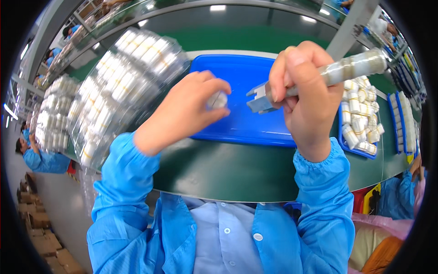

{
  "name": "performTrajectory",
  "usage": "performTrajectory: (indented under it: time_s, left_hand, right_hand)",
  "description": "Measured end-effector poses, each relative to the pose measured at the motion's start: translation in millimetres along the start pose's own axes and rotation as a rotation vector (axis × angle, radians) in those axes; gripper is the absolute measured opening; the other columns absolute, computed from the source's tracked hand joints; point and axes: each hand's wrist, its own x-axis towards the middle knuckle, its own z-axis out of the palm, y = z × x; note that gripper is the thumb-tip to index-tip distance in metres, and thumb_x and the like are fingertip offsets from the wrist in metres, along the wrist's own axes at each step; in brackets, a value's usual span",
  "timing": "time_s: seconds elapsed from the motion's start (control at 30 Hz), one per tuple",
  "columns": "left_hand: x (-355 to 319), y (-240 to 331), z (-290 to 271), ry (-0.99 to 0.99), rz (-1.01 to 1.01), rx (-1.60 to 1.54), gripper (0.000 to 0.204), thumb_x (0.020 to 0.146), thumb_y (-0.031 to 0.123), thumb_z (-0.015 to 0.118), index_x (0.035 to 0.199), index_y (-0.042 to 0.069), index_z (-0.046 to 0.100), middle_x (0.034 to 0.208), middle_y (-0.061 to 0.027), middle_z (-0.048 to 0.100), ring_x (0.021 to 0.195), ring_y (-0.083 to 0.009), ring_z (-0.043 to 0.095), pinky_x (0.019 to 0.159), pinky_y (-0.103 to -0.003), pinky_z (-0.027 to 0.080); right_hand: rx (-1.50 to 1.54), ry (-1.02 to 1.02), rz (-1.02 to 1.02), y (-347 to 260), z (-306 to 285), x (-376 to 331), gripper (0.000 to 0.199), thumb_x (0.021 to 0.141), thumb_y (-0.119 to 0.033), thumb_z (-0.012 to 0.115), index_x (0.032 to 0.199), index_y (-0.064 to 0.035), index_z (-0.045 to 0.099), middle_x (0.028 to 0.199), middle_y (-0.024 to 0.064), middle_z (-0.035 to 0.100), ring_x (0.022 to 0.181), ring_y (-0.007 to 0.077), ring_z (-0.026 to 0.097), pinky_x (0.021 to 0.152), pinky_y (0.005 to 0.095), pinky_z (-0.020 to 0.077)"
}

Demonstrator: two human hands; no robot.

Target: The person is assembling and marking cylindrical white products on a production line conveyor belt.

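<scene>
Head view: left fisheye of a side-by-side pair, worn on the person's head. Facing: down and forward, blue tray [239, 128] near the middle of the picture. Range: close; left hand [185, 102] and right hand [305, 82] large at either side of the tray. Lower part: wearer's jacket [123, 233], nearer than the tray. Lens: wide; front edge of counter [228, 176] bowed below the tray.

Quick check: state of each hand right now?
Left hand: holding a small white round piece.
Right hand: closed on a grey fork-tipped tool.
</scene>
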Motion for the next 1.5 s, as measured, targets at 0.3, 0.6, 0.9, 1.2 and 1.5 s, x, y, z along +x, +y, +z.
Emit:
performTrajectory:
  time_s: [0.3, 0.6, 0.9, 1.2, 1.5]
  left_hand:
    - [-130, 6, 48, 0.241, -0.237, -0.443, 0.054, 0.067, 0.011, 0.086, 0.113, 0.003, 0.059, 0.101, -0.0074, 0.066, 0.083, -0.0204, 0.059, 0.071, -0.031, 0.05]
    - [-145, -2, 63, 0.353, -0.256, -0.509, 0.056, 0.069, 0.01, 0.082, 0.118, 0.003, 0.056, 0.097, -0.0084, 0.066, 0.086, -0.024, 0.058, 0.072, -0.033, 0.051]
    - [-150, -11, 69, 0.357, -0.163, -0.509, 0.051, 0.068, 0.009, 0.084, 0.113, 0.001, 0.062, 0.094, -0.0099, 0.066, 0.088, -0.025, 0.059, 0.075, -0.035, 0.049]
    - [-146, -4, 68, 0.294, -0.213, -0.574, 0.065, 0.068, 0.012, 0.079, 0.125, 0.005, 0.047, 0.101, -0.0098, 0.066, 0.096, -0.0281, 0.055, 0.082, -0.038, 0.048]
    - [-148, -7, 75, 0.395, -0.114, -0.404, 0.058, 0.068, 0.01, 0.081, 0.118, 0.002, 0.055, 0.098, -0.0108, 0.063, 0.089, -0.0292, 0.058, 0.077, -0.039, 0.049]
  right_hand:
    - [0.048, -0.191, 0.271, 45, 51, -49, 0.024, 0.093, -0.004, 0.055, 0.071, -0.0058, 0.048, 0.06, 0.0021, 0.054, 0.054, 0.0059, 0.046, 0.049, 0.0238, 0.0379]
    - [-0.164, -0.37, 0.234, 76, 73, -69, 0.022, 0.092, -0.003, 0.058, 0.071, -0.0039, 0.052, 0.063, 0.0017, 0.056, 0.057, 0.0049, 0.047, 0.049, 0.0243, 0.036]
    - [-0.099, -0.411, 0.306, 84, 74, -69, 0.022, 0.092, -0.006, 0.059, 0.071, -0.0035, 0.053, 0.065, 0.0019, 0.057, 0.057, 0.0047, 0.047, 0.05, 0.0236, 0.0363]
    - [-0.176, -0.418, 0.336, 80, 76, -72, 0.023, 0.09, -0.008, 0.062, 0.069, -0.0038, 0.054, 0.063, 0.001, 0.057, 0.055, 0.005, 0.048, 0.048, 0.0244, 0.0366]
    - [-0.363, -0.501, 0.104, 83, 78, -74, 0.021, 0.084, -0.007, 0.066, 0.067, -0.0049, 0.053, 0.056, 0.005, 0.052, 0.047, 0.0137, 0.049, 0.044, 0.0297, 0.0354]
